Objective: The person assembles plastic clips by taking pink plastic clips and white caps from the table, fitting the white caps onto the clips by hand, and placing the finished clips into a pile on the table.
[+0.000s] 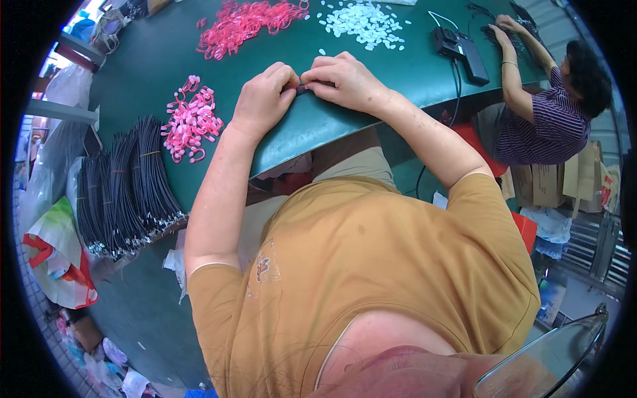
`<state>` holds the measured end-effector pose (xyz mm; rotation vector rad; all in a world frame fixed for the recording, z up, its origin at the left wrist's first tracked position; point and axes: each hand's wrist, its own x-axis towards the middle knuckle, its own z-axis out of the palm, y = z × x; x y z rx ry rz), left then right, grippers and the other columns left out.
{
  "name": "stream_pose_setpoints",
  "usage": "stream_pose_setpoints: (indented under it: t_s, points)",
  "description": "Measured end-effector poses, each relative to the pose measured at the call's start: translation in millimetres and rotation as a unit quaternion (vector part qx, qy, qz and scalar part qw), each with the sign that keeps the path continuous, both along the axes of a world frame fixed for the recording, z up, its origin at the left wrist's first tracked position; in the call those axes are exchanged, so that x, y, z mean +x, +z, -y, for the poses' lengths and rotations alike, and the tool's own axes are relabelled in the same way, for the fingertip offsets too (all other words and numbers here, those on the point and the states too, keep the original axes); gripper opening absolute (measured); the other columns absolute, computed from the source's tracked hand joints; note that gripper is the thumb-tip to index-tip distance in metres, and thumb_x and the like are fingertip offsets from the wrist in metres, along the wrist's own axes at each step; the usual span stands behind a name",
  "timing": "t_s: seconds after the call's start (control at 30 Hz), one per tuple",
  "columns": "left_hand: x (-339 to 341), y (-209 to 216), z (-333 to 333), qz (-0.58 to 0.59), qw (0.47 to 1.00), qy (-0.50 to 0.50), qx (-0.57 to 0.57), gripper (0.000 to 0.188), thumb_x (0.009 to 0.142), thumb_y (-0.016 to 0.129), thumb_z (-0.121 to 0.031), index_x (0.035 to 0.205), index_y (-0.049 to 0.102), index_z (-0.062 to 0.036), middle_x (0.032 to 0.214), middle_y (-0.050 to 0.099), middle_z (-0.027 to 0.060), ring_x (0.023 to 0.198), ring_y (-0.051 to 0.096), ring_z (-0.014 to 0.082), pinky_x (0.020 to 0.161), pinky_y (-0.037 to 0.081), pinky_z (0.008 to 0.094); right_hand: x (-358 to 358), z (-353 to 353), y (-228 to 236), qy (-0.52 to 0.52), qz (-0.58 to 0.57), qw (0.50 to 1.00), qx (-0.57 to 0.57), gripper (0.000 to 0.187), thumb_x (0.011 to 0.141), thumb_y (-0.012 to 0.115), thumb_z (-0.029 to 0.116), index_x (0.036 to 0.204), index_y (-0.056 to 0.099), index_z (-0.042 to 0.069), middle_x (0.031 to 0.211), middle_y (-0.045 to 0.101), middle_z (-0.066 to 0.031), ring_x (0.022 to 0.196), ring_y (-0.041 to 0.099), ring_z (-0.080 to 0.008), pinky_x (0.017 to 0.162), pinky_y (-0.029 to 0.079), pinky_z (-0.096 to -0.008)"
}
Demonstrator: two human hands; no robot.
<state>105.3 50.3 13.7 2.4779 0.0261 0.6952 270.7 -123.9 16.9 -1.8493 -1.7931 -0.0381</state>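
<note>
Table carried black cords, presumably banded for order, along its left side; pink loops and white pieces sat sorted toward its far side, apparently within reach. At its near edge, left hand and right hand, fingers nearly closed, pinched a mostly hidden small item.

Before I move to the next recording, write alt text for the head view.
A person's left hand and right hand pinch a small, mostly hidden item over a green table. Piles of pink loops, white pieces and bundled black cords lie around them; a co-worker in a striped top is at right.
</note>
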Motion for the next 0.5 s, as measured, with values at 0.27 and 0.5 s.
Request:
stream_pose_setpoints:
  t_s: [0.27, 0.5]
  points:
    - [-0.1, -2.0, -1.1, 0.011, 1.000, -0.010, 0.012, 0.013, 0.087, 0.075, -0.001, 0.097, 0.067, -0.0054, 0.096, 0.070, 0.0114, 0.086, 0.073, 0.0325, 0.075, 0.058, 0.0417, -3.5, -2.5, 4.1, 0.010, 0.056, 0.998, -0.035, 0.017, 0.100, 0.072, 0.026, 0.111, 0.083, 0.019, 0.099, 0.072, 0.0002, 0.094, 0.069, -0.0219, 0.096, 0.046, -0.0404]
    - [1.3, -4.3, -3.7, 0.022, 1.000, -0.009, -0.009, 0.014, 0.087, 0.075, -0.002, 0.097, 0.066, -0.0053, 0.095, 0.069, 0.0116, 0.085, 0.072, 0.0323, 0.075, 0.059, 0.0416, -13.7, -7.9, 11.9, 0.001, 0.117, 0.991, -0.063, 0.014, 0.100, 0.070, 0.024, 0.101, 0.080, 0.016, 0.096, 0.070, -0.0004, 0.092, 0.069, -0.0217, 0.094, 0.045, -0.0410]
